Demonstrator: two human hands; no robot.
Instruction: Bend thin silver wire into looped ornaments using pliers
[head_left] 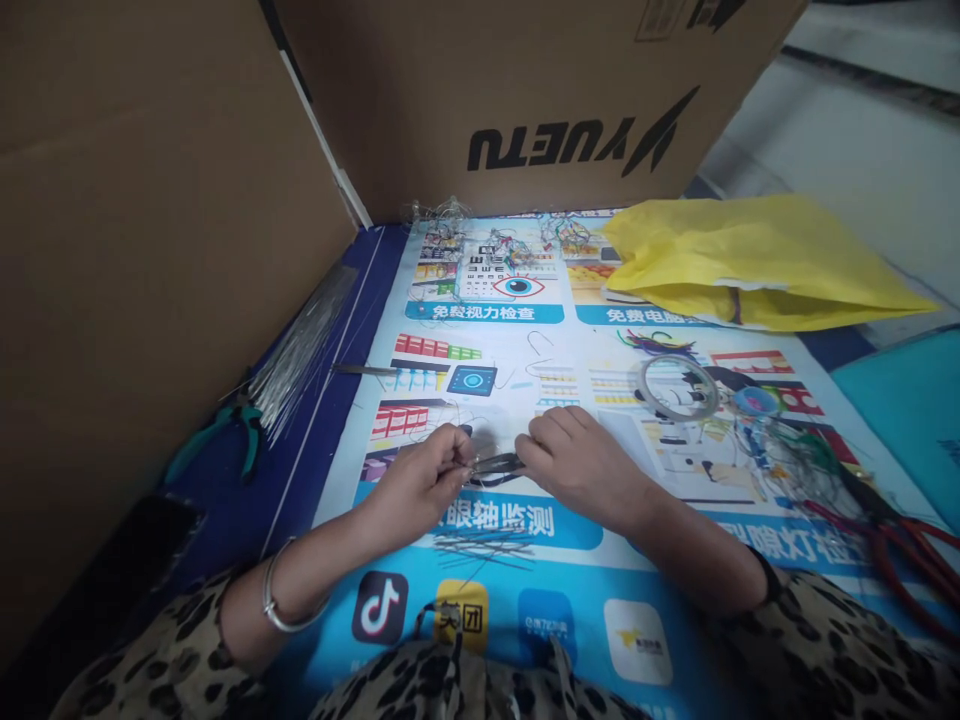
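Note:
My left hand [420, 482] and my right hand [581, 462] meet over a printed poster [525, 600] that covers the table. My right hand is closed round small dark pliers [496, 464], whose jaws point left. My left hand pinches a thin wire [469, 463] at the jaws' tip. A silver bangle sits on my left wrist. Several short cut wires [484, 548] lie on the poster just below my hands.
A bundle of long silver wires [300, 345] and teal-handled pliers [225, 435] lie at the left by a cardboard wall [150, 250]. A yellow bag [757, 260] is at the back right. A tape roll [679, 388], tangled wire pieces [787, 450] and red-handled cutters [915, 560] lie at the right.

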